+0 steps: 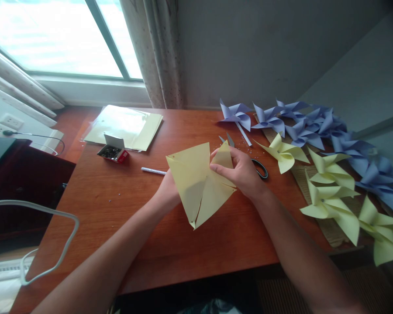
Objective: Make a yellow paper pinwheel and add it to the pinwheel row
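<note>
Flanking hands (216, 179), scissors (255, 163), pen (153, 171), prob. pins (113, 152)

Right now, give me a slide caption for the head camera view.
Both hands fold a cut yellow paper square on a wooden table, beside finished yellow pinwheels and purple pinwheels.

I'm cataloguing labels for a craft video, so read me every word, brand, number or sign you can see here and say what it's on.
None can be read.
Small box of pins: its red end shows no legible print.
Pen: too small to show any marking.
Yellow paper in the left hand and right hand: blank.
</note>
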The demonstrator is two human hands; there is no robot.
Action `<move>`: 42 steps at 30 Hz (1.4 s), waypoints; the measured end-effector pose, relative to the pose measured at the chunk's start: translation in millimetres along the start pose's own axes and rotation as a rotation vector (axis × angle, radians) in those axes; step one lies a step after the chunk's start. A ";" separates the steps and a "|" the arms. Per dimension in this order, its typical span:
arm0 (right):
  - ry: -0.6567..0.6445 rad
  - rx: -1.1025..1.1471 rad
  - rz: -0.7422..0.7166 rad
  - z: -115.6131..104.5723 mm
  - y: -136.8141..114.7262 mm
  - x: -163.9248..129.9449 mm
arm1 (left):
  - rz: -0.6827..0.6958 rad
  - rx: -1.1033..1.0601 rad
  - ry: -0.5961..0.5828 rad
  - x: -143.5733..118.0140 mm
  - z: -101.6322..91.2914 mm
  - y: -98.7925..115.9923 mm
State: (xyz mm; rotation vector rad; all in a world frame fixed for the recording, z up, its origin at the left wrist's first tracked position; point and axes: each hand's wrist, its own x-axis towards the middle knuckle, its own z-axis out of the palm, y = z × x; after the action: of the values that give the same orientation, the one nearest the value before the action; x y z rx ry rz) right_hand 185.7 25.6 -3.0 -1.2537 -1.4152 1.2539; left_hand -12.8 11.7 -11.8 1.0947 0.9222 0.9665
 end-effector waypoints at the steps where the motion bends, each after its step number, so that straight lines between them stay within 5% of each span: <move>1: 0.001 -0.007 -0.003 -0.1 0.3 0.1 | 0.001 -0.002 0.000 -0.1 0.2 0.6; 17: 0.043 -0.155 -0.047 0.2 -1.6 0.1 | -0.153 -0.169 0.016 -3.7 5.0 5.3; 28: 0.144 -0.214 -0.100 -6.6 -3.3 2.9 | -0.341 -0.491 -0.009 0.7 3.8 14.8; 42: 0.216 -0.286 -0.152 -10.4 -1.4 3.9 | -0.332 -0.529 -0.074 3.4 -2.3 13.5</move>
State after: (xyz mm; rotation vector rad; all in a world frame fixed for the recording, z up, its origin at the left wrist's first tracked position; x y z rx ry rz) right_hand 195.1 30.9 -0.2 -1.3959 -1.5340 0.8072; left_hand -16.1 17.9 0.5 0.5062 0.7014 0.8206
